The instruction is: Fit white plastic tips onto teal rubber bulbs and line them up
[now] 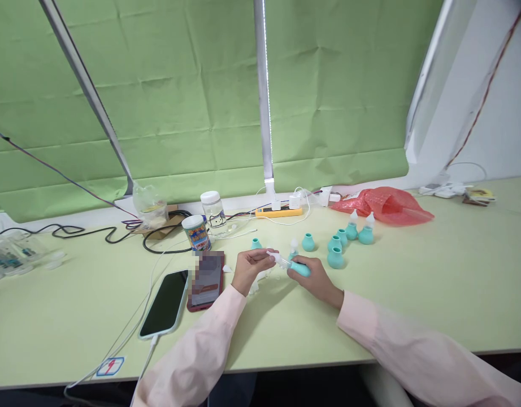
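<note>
Just right of the red phone (207,281) on the counter (413,299), both hands meet — right hand (313,277) fingers closed round a teal bulb (302,269), left hand (252,267) fingers pinching its white tip (281,259) — loose teal bulbs (335,249) stand beyond.

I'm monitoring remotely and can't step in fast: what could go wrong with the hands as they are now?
The clear tip, pinched in the left hand, could slip while it meets the teal bulb in the right hand. Either elbow might also knock over the loose bulbs standing nearby, or nudge the phone.
</note>
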A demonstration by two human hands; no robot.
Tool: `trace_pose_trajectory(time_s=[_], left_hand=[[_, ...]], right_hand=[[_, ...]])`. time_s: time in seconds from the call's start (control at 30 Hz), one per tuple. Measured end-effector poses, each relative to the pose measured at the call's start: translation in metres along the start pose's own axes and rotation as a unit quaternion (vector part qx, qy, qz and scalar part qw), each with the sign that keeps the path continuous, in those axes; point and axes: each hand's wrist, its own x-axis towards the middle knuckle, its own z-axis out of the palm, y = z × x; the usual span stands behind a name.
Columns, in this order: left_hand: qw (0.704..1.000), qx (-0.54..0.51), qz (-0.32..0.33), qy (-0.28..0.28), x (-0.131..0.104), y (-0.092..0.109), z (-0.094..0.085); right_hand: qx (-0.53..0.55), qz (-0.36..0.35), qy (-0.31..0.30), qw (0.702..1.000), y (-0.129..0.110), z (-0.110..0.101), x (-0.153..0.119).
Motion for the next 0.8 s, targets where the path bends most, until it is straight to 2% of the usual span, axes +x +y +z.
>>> trace_pose_trajectory(time_s=[0.2,0.43,0.6,0.8], left_hand=[[0.999,-0.035,-0.019,0.037,0.003,-0.008,-0.003],[0.993,-0.087,-0.029,0.075,0.002,-0.013,0.003],[0.994,-0.078,-0.023,0.068,0.000,-0.014,0.003],[0.997,-0.040,-0.018,0.057,-0.002,-0.013,0.000]], right_hand=[[-0.044,-0.029,-0.003,0.999,-0.002,0.002,-0.002],[-0.062,-0.046,0.006,0.997,-0.007,0.004,-0.005],[-0.023,-0.035,-0.015,0.999,-0.010,0.002,-0.005],[0.083,0.026,-0.075,0.993,-0.012,-0.002,-0.004]])
